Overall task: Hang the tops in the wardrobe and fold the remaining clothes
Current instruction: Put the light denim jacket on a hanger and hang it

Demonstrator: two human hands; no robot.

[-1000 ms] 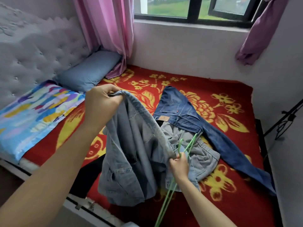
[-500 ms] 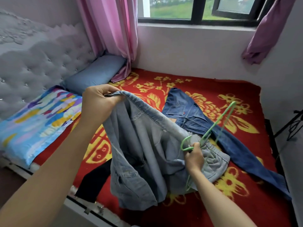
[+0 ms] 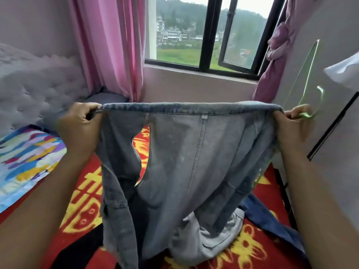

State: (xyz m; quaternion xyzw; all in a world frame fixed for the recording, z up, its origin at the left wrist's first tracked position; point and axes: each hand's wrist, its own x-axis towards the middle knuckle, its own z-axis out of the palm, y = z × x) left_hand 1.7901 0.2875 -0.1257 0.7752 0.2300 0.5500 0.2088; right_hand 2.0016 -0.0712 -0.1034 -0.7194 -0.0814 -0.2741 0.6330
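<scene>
A light grey-blue denim jacket (image 3: 194,156) hangs spread out in front of me, its collar stretched level. My left hand (image 3: 77,127) grips the collar's left end. My right hand (image 3: 291,131) grips the right end together with a green hanger (image 3: 308,82), which sticks up blurred beside the wardrobe. Below the jacket, grey shorts (image 3: 211,243) and dark blue jeans (image 3: 272,220) lie on the red bedspread. A black garment (image 3: 81,247) lies at the bed's near edge.
The red and yellow flowered bedspread (image 3: 85,216) covers the bed. A multicoloured pillow (image 3: 25,162) and tufted grey headboard (image 3: 31,88) are at the left. Pink curtains (image 3: 108,45) flank the window (image 3: 206,33). The pale wardrobe door (image 3: 330,117) stands at the right.
Both hands have lifted the jacket off the bed and pulled its collar taut between them. My right hand moved up and right with the hanger. The view tilted up toward the window.
</scene>
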